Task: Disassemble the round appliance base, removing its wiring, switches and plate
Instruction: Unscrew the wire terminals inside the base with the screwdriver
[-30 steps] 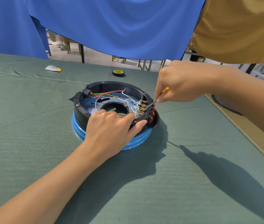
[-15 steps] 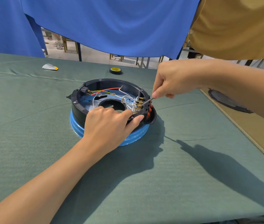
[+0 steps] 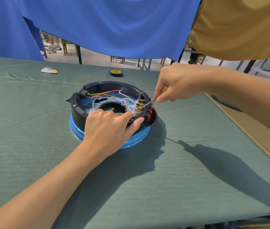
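Head view: the round black-and-blue plastic appliance base (image 3: 77, 114) sits on the green-clothed desk (image 3: 31, 154). Its near rim is gripped by the left hand (image 3: 107, 128), probably to steady it. The right hand (image 3: 177, 80) pinches a slim metal screwdriver (image 3: 149, 102), tip among brass terminals (image 3: 140, 105) by the red switches (image 3: 150, 114).

Green table (image 3: 31, 154): base (image 3: 76, 111), tape roll (image 3: 116, 73)

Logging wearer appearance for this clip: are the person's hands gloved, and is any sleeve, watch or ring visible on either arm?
No gloves: the left hand and right hand are both bare. No ring, watch or bracelet shows. Both forearms are uncovered to the frame edges, so no sleeve is visible. Whether the mustard fabric at upper right is their clothing is unclear.
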Demonstrator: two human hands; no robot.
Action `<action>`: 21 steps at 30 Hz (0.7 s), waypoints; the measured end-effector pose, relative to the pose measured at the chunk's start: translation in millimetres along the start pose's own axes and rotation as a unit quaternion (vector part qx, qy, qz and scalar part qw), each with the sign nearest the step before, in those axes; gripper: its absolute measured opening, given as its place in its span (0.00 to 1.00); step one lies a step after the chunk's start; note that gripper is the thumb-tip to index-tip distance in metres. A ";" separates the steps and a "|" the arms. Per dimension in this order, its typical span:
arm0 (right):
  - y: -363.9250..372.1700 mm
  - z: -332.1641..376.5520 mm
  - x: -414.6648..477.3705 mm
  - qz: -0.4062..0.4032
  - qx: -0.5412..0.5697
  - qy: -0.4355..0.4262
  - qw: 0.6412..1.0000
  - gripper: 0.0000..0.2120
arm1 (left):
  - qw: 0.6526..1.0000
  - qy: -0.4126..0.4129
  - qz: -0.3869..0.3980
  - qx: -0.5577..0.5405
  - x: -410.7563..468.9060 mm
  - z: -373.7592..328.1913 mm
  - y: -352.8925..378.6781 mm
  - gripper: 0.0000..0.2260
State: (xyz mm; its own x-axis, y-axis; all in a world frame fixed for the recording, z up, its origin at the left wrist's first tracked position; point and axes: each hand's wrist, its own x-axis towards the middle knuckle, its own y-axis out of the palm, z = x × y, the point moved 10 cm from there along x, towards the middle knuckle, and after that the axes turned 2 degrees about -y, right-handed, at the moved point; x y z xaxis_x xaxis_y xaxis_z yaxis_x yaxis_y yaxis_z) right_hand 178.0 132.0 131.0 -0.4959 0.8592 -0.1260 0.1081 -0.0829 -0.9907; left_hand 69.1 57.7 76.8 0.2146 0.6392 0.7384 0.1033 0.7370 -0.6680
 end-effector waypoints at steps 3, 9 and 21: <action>-0.1 -1.3 0.3 0.001 0.010 0.006 1.000 0.06 | 1.000 0.000 -0.001 0.001 -0.1 -0.1 0.1 0.23; 8.6 -3.5 -0.9 0.020 0.003 0.015 1.000 0.11 | 1.000 0.000 -0.001 0.000 -0.8 0.1 1.8 0.24; 12.0 0.0 -9.3 0.001 -0.011 0.022 1.000 0.11 | 1.000 -0.001 -0.001 0.001 -1.1 -0.7 -0.2 0.23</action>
State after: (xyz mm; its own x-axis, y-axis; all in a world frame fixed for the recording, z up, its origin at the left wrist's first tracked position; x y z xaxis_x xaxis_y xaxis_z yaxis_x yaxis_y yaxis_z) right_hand 183.9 123.0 120.2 -0.4580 0.8802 -0.1247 0.1279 -0.0736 -0.9891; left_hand 69.5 56.7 76.2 0.2116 0.6390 0.7395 0.1010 0.7383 -0.6669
